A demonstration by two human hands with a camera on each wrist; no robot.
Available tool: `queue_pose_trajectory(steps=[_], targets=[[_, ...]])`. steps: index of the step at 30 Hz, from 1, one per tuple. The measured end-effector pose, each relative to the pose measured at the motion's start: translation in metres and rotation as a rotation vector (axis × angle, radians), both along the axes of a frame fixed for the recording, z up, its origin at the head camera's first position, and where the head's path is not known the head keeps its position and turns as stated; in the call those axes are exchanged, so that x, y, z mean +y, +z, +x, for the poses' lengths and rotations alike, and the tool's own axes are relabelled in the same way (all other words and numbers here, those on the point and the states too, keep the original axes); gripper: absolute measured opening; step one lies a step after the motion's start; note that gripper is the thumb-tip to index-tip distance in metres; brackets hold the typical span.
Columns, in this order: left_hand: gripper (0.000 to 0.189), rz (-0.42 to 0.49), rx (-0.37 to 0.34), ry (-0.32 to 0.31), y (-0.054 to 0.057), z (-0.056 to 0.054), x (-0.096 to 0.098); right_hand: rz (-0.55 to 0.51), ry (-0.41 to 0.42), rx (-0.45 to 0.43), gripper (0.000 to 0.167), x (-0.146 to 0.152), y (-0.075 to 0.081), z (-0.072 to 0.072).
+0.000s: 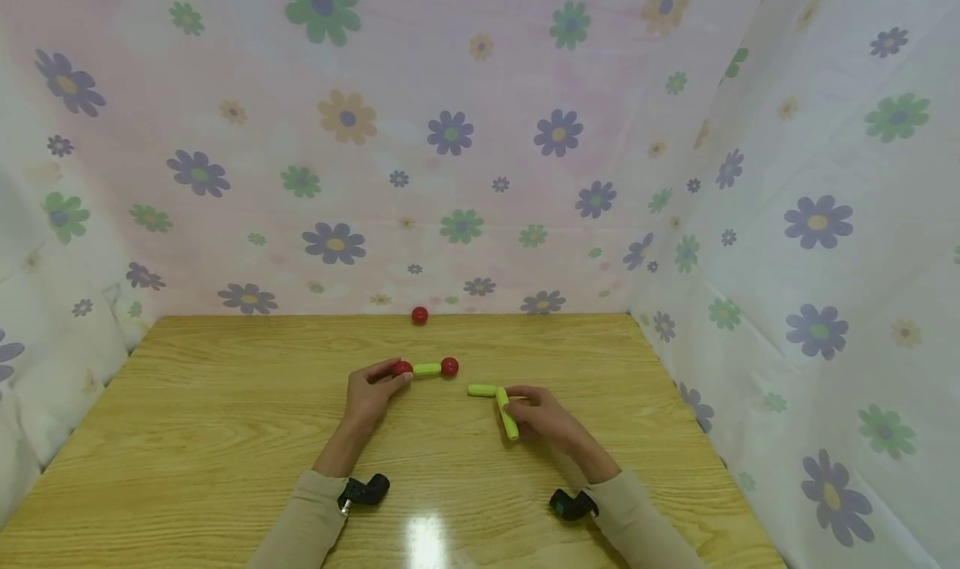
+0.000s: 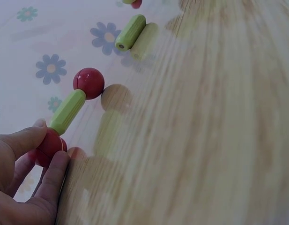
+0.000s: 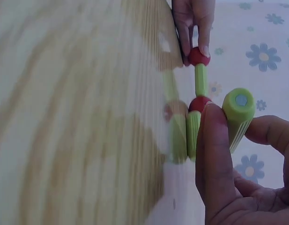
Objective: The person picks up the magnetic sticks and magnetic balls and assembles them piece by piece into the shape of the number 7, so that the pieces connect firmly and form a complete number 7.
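My left hand pinches a red ball between thumb and fingers, low over the wooden table. That ball joins one end of a yellow-green rod, and a second red ball sits on its other end. My right hand holds another yellow-green rod between thumb and fingers. A round silvery disc shows in that rod's end in the right wrist view. One more yellow-green rod lies on the table just left of my right fingers, apart from the ball-and-rod piece.
A loose red ball lies at the table's back edge, against the flowered cloth. Similar cloth hangs at both sides. The wooden table spreads around both hands, and dark wrist-worn devices sit at the sleeve cuffs.
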State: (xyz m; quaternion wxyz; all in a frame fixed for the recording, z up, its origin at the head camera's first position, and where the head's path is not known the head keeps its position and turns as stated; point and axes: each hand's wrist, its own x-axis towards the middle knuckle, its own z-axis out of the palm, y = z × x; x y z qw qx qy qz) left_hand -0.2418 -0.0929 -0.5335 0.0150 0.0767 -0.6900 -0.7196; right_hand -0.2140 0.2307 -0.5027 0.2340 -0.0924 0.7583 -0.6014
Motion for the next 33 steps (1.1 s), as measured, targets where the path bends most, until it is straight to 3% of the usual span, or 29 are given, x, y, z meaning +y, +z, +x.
queue_pose_trajectory(steps=[6, 9, 17, 33], targets=[[0.049, 0.006, -0.016, -0.006, 0.009, 0.003, 0.002, -0.024, 0.061, -0.029, 0.056, -0.019, -0.002, 0.003], [0.050, 0.013, -0.007, 0.001, -0.002, -0.002, 0.001, -0.028, 0.085, -0.050, 0.057, -0.029, -0.003, 0.004], [0.047, -0.015, -0.008, 0.018, -0.005, -0.003, 0.002, -0.003, 0.147, -0.061, 0.058, -0.057, -0.005, 0.002], [0.047, -0.021, -0.018, 0.012, -0.003, -0.001, 0.000, -0.028, 0.014, -0.062, 0.056, -0.093, -0.010, -0.008]])
